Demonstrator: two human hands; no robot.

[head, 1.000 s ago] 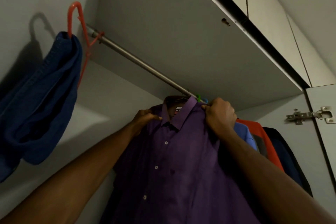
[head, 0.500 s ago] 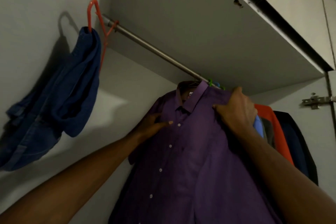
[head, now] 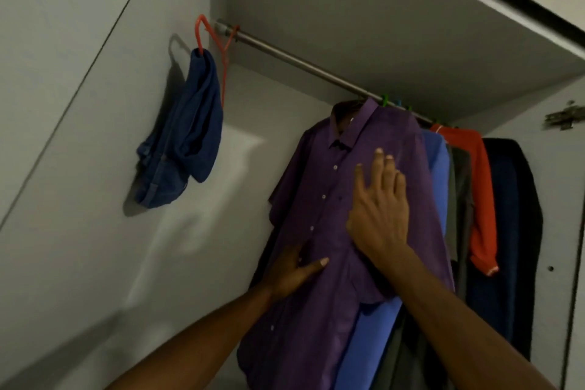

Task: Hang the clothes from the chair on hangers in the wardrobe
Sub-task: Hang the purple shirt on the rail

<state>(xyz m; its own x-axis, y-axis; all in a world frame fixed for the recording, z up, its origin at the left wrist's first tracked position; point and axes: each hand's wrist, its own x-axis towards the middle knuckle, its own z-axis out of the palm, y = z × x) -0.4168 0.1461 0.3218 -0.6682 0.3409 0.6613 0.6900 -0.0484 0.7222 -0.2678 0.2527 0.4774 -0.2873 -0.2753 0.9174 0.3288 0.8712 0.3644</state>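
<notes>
While lying flat on the front of the purple shirt [head: 323,231], right hand [head: 378,215] with fingers straight and spread, palm to the cloth. Lower and to the left, left hand [head: 291,272] at the shirt's button edge, thumb laid across the fabric, other fingers tucked behind it, so grip unclear. Purple shirt hung from the rail [head: 300,63] inside the wardrobe, just beside a blue shirt [head: 438,168], then grey, orange [head: 481,199] and dark garments. Farther left, well apart, blue jeans [head: 186,142] draped over a red hanger [head: 218,44] at the rail's end.
</notes>
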